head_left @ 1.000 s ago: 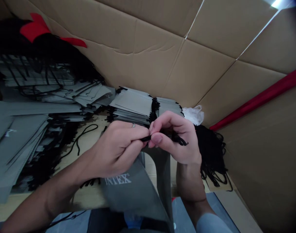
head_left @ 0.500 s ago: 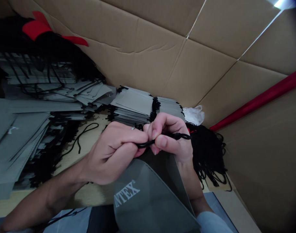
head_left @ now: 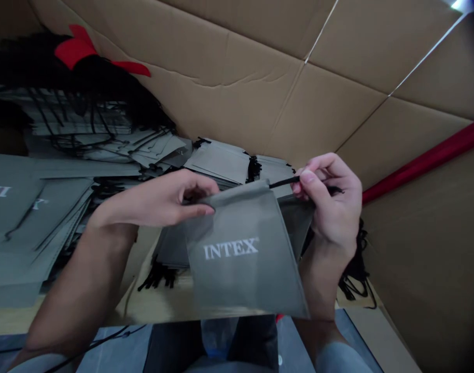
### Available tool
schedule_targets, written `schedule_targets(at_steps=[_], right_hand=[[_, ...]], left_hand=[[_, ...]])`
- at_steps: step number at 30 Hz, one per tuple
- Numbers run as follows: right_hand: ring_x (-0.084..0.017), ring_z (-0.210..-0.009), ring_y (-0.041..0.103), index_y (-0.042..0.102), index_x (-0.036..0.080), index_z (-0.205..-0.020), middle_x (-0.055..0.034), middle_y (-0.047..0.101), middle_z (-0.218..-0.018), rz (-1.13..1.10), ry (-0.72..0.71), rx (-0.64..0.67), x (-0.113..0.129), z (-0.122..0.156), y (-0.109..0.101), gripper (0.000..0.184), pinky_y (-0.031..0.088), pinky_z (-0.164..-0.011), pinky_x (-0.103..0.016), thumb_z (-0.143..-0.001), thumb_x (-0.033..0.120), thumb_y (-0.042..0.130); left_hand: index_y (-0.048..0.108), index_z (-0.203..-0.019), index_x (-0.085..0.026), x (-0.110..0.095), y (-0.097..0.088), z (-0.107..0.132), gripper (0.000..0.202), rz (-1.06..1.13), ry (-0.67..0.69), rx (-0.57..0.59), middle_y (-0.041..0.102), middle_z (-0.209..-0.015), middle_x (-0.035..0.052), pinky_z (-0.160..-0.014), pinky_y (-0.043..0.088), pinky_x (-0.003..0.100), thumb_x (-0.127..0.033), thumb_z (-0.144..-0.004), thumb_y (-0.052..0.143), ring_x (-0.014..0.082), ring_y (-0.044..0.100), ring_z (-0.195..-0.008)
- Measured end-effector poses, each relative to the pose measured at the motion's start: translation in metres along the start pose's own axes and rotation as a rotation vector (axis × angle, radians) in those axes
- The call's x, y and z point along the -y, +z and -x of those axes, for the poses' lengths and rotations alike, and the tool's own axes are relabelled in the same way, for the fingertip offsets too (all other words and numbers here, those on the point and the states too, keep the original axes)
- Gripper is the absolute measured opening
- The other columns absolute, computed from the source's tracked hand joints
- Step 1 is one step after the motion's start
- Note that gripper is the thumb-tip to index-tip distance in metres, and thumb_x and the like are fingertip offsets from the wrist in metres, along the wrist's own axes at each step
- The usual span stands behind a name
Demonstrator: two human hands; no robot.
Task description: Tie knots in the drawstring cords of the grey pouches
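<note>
A grey drawstring pouch (head_left: 237, 280) printed INTEX hangs upright between my hands, its face toward me. My left hand (head_left: 170, 199) pinches the pouch's top left corner between thumb and fingers. Out of the top right corner runs a black cord (head_left: 282, 182), pulled taut. My right hand (head_left: 330, 197) is closed on that cord, with a dark end poking out past the fingers. Behind the held pouch lie more grey pouches (head_left: 170, 246) with black cord ends, partly covered by it.
Grey pouches (head_left: 15, 228) lie piled at the left, with further stacks (head_left: 219, 159) along the back. A heap of black cords with a red band (head_left: 75, 53) sits back left; more black cords (head_left: 356, 280) hang at right. Cardboard walls (head_left: 252, 98) enclose the table (head_left: 163, 305).
My hands have drawn apart, the right moving right and up, the left moving left. The pouch has swung from slanted to upright facing me, and its cord is now stretched straight.
</note>
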State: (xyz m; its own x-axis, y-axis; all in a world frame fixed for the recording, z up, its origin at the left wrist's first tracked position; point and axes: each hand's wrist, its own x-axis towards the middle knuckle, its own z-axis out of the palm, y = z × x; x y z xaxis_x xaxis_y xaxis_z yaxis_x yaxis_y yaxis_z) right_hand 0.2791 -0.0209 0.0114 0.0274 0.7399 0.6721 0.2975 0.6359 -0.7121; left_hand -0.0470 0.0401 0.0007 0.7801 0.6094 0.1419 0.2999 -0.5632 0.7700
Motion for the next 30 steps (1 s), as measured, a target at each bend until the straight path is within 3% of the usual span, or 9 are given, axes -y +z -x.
schedule_targets(at_steps=[4,7,12,16,19,24,26,28,30], right_hand=[[-0.024,-0.101,0.072,0.086,0.027,-0.130,-0.0081,0.077,-0.121,0.471,-0.135,0.048,0.008,0.003,-0.008,0.027,0.060,-0.078,-0.036,-0.106,0.038,0.091],[-0.027,-0.113,0.073,0.082,0.028,-0.152,-0.0133,0.073,-0.139,0.604,-0.303,0.151,0.014,0.008,0.000,0.049,0.064,-0.089,-0.042,-0.106,0.043,0.093],[-0.017,-0.084,0.073,0.087,0.023,-0.133,-0.0033,0.081,-0.103,0.380,-0.387,0.372,0.015,0.015,0.028,0.023,0.060,-0.078,-0.030,-0.122,0.037,0.073],[-0.017,-0.081,0.070,0.085,0.018,-0.120,-0.0030,0.078,-0.096,0.552,-0.401,0.328,0.011,0.018,0.040,0.013,0.054,-0.074,-0.031,-0.116,0.029,0.079],[-0.016,-0.076,0.066,0.082,0.018,-0.108,-0.0023,0.075,-0.091,0.637,-0.405,0.299,0.012,0.019,0.039,0.011,0.048,-0.069,-0.031,-0.116,0.021,0.075],[-0.014,-0.065,0.056,0.076,0.024,-0.107,0.0041,0.068,-0.079,0.441,-0.106,0.228,0.014,0.018,0.024,0.009,0.045,-0.063,-0.028,-0.110,0.031,0.080],[-0.014,-0.064,0.055,0.071,0.026,-0.121,0.0052,0.071,-0.079,0.280,0.076,0.228,0.009,0.017,0.020,0.025,0.043,-0.062,-0.029,-0.105,0.039,0.085],[-0.015,-0.063,0.053,0.061,0.028,-0.120,0.0049,0.074,-0.078,0.146,0.235,0.264,0.002,0.016,0.017,0.037,0.040,-0.061,-0.029,-0.101,0.045,0.088],[-0.014,-0.061,0.049,0.054,0.029,-0.113,0.0052,0.072,-0.077,0.084,0.355,0.331,-0.004,0.016,0.018,0.041,0.037,-0.059,-0.028,-0.099,0.051,0.087]], left_hand=[[0.085,-0.105,-0.022,0.009,-0.001,0.000,0.018,-0.328,0.094,-0.435,0.078,-0.089,0.0022,-0.071,0.049,0.031,-0.035,-0.108,0.072,0.0177,0.066,-0.077],[0.089,-0.116,-0.025,0.003,0.013,-0.003,0.022,-0.576,0.285,-0.572,0.085,-0.107,0.0039,-0.089,0.055,0.040,-0.027,-0.112,0.067,0.0245,0.072,-0.100],[0.087,-0.124,-0.026,-0.010,0.034,-0.007,0.027,-0.864,0.436,-0.698,0.087,-0.116,0.0022,-0.097,0.055,0.047,-0.019,-0.119,0.062,0.0270,0.073,-0.109],[0.085,-0.120,-0.026,-0.019,0.040,-0.003,0.023,-0.884,0.434,-0.748,0.087,-0.114,-0.0011,-0.109,0.055,0.056,-0.023,-0.121,0.062,0.0281,0.077,-0.112],[0.080,-0.141,-0.032,-0.029,0.041,0.001,0.022,-0.901,0.377,-0.818,0.086,-0.133,0.0001,-0.121,0.052,0.061,-0.033,-0.122,0.069,0.0313,0.075,-0.130],[0.030,-0.189,-0.026,-0.027,0.032,0.004,0.107,-0.631,0.181,-0.967,0.053,-0.183,0.0181,-0.137,0.048,0.060,-0.057,-0.105,0.090,0.0400,0.052,-0.170],[0.019,-0.191,-0.027,-0.011,0.024,0.007,0.122,-0.345,0.036,-0.876,0.070,-0.161,0.0155,-0.116,0.063,0.048,-0.055,-0.099,0.094,0.0334,0.072,-0.145],[0.042,-0.179,-0.029,0.009,0.015,0.012,0.106,-0.141,-0.195,-0.705,0.082,-0.125,0.0074,-0.082,0.062,0.040,-0.058,-0.091,0.094,0.0279,0.080,-0.099],[0.067,-0.156,-0.029,0.028,0.006,0.019,0.080,-0.103,-0.328,-0.548,0.081,-0.108,0.0036,-0.069,0.053,0.035,-0.056,-0.086,0.093,0.0231,0.073,-0.080]])
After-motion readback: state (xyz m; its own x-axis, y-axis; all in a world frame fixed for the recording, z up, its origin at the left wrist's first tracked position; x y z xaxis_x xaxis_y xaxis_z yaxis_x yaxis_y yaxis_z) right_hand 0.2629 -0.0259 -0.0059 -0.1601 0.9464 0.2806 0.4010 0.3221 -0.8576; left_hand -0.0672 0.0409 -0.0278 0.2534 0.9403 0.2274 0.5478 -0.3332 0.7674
